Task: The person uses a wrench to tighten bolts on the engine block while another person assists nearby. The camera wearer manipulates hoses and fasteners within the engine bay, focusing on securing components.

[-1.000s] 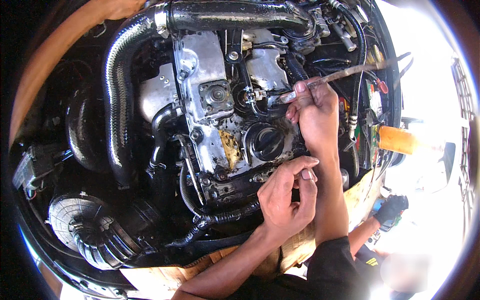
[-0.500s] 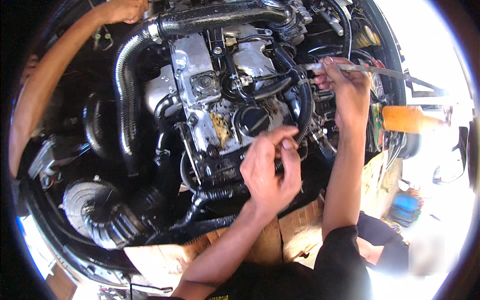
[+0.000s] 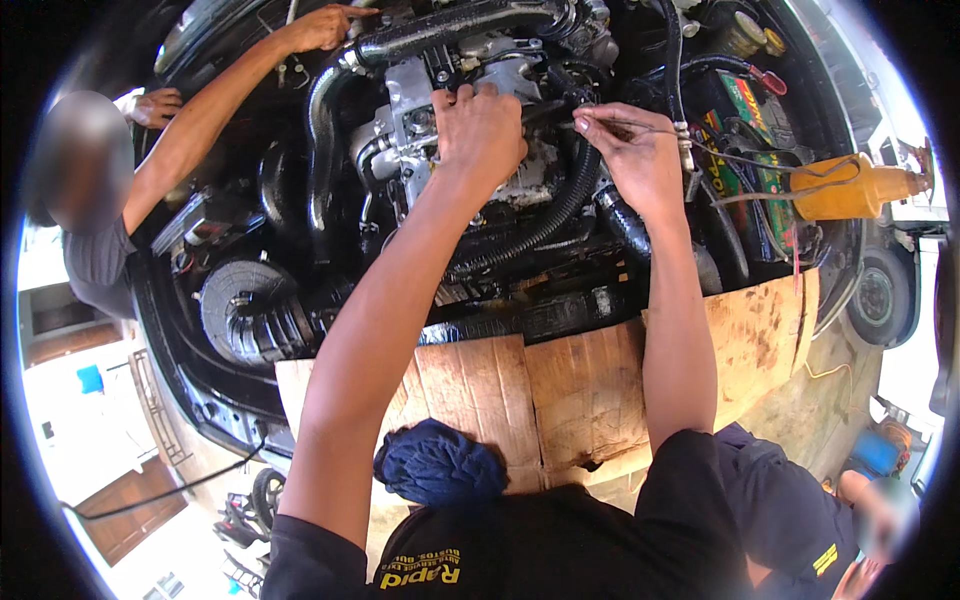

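My left hand point(image 3: 480, 130) lies over the top of the grey metal engine point(image 3: 408, 85), knuckles up and fingers curled down. Its fingertips are hidden, so whatever they grip does not show. Between thumb and fingers, my right hand point(image 3: 632, 158) pinches a thin dark rod point(image 3: 735, 157), beside a ribbed black hose point(image 3: 578, 185). The rod trails right, toward the battery and a yellow-orange bottle point(image 3: 830, 190).
A person at the left reaches a hand point(image 3: 325, 28) to the thick black pipe point(image 3: 440, 35). Stained cardboard point(image 3: 580, 385) covers the front edge, with a dark blue cloth point(image 3: 440, 462) on it. The battery point(image 3: 745, 110) stands right; another person is lower right.
My left hand has moved forward onto the engine and now covers the place of the black round cap. My right hand still holds the rod. The view has shifted, showing more cardboard.
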Tool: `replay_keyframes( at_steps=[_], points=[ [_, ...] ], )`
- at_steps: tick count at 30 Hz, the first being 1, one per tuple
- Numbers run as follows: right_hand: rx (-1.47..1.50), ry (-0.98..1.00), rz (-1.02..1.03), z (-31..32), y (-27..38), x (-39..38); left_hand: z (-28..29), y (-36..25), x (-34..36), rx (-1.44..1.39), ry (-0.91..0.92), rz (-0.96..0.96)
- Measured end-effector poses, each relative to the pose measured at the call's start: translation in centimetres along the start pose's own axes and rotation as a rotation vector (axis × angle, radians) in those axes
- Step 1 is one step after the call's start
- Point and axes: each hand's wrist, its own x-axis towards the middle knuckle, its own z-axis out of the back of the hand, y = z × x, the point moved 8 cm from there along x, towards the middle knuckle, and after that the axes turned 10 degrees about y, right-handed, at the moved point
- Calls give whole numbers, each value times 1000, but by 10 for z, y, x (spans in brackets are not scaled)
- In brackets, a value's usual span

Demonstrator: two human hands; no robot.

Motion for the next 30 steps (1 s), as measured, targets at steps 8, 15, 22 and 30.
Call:
replay_keyframes(
  at_steps=[8,15,22,30],
  points=[
    [-290,-30,168,-14,14,-4,-9,13,12,-42,65,133],
    [-292,-32,55,-20,-11,31,-13,14,11,-279,73,274],
    [-574,-49,158,-29,14,-8,-20,23,8,-439,20,317],
    [-647,-109,265,-41,25,-10,-21,40,14,-451,41,263]
  ],
)
